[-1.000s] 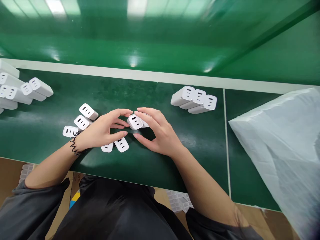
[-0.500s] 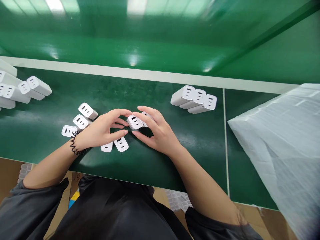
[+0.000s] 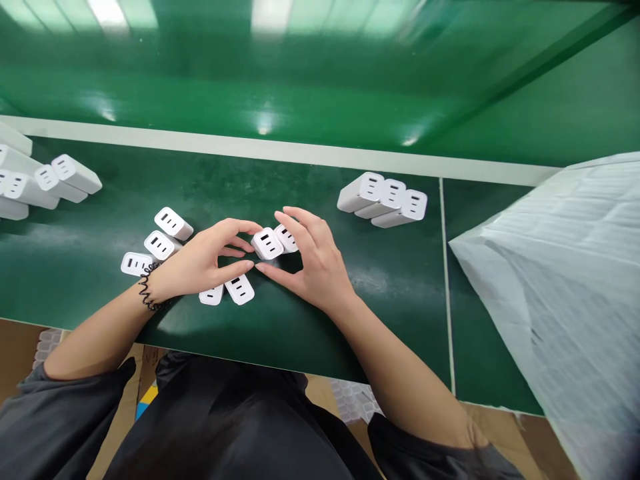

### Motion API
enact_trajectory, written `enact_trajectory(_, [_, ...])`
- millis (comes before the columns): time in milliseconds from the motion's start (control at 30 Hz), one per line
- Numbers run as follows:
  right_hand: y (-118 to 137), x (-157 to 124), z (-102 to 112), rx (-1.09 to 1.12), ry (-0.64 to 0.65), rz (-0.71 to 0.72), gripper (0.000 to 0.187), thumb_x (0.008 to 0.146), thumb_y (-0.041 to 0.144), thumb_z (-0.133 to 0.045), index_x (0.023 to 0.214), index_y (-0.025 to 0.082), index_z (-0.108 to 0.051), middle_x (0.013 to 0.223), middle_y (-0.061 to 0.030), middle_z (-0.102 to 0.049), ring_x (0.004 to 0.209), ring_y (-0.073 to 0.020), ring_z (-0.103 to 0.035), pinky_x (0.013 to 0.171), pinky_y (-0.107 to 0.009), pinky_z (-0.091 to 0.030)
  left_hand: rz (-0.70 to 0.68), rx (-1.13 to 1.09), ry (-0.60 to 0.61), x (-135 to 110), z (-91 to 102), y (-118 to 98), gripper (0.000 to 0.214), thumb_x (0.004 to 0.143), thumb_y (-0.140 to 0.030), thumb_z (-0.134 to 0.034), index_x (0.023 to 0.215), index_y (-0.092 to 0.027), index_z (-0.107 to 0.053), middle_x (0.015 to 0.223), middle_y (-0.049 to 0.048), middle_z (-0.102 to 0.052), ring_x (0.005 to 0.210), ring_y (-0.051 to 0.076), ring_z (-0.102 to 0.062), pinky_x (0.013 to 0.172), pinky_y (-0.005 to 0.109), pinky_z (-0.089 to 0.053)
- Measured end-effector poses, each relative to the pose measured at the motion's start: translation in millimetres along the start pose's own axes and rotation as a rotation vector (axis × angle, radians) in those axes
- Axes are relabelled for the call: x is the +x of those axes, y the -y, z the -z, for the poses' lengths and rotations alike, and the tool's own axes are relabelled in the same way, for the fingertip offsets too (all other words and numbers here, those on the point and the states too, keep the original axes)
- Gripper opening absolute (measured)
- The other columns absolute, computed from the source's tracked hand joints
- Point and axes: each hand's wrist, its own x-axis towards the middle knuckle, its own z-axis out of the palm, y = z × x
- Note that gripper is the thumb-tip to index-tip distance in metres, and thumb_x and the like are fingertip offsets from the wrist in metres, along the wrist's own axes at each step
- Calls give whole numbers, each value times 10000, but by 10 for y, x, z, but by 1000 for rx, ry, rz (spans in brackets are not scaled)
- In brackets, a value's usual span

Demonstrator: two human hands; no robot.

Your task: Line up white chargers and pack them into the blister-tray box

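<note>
Two white three-port chargers [image 3: 273, 242] lie side by side on the dark green bench mat [image 3: 310, 320], pinched between both hands. My left hand [image 3: 200, 263], with a black coil band on the wrist, touches the nearer charger with its fingertips. My right hand [image 3: 313, 260] curls around them from the right, fingers over the top, thumb below. Two more chargers [image 3: 227, 292] lie under my left hand. Three chargers [image 3: 157, 243] lie spread to its left.
A row of three chargers [image 3: 383, 200] rests at the back right. A pile of chargers [image 3: 35, 180] sits at the far left edge. A large white plastic-wrapped bundle [image 3: 565, 280] fills the right side. A pale strip [image 3: 150, 140] borders the mat's far edge.
The second charger behind the first has come more into view as my right fingers shifted. The view has drifted slightly; hands stay at the same place.
</note>
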Motion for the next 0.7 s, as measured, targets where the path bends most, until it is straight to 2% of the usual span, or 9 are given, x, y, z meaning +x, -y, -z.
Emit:
enact_trajectory(200, [2, 5, -24, 31, -34, 6, 663, 894, 408, -678, 1457, 228, -378, 1364, -172, -540, 1237, -325, -554, 995, -521, -517, -3, 13, 6, 7, 4, 16, 473, 906, -336, -646, 1341, -255, -481, 1377, 94, -544, 1169, 238, -639, 798, 306, -632])
enact_trajectory(533, [20, 6, -12, 32, 5, -11, 656, 909, 383, -638, 1485, 258, -349, 1381, -160, -541, 1234, -343, -556, 972, -568, -521, -9, -17, 12, 8, 8, 14, 454, 902, -318, -649, 1320, -246, -487, 1353, 105, -561, 1158, 239, -647, 821, 325, -635])
enact_trajectory(700, [28, 10, -11, 25, -3, -4, 641, 906, 374, -639, 1471, 241, -370, 1370, -163, -554, 1216, -336, -569, 958, -551, -529, -5, -22, 17, 10, 9, 9, 454, 901, -314, -651, 1318, -243, -487, 1350, 100, -563, 1158, 232, -644, 869, 343, -628])
